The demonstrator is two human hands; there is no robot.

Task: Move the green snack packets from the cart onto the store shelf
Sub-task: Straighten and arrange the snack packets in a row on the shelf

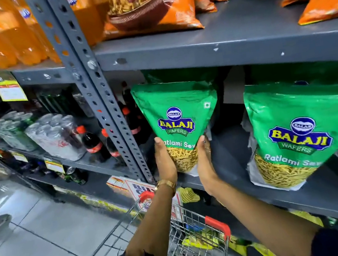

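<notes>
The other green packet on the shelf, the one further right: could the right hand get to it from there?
Probably yes. The second green packet stands at the front of the same shelf, with bare shelf between it and the right hand. But that hand is busy holding the first green packet, together with the left hand.

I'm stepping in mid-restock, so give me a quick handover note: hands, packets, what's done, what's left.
Left hand and right hand: both grip the lower sides of one green packet, upright at the left end of the shelf.
Done: another green packet leans on the same shelf, further right.
Left: set the held packet down and let go. The cart below shows yellow packaging; no green packets visible in it.
</notes>
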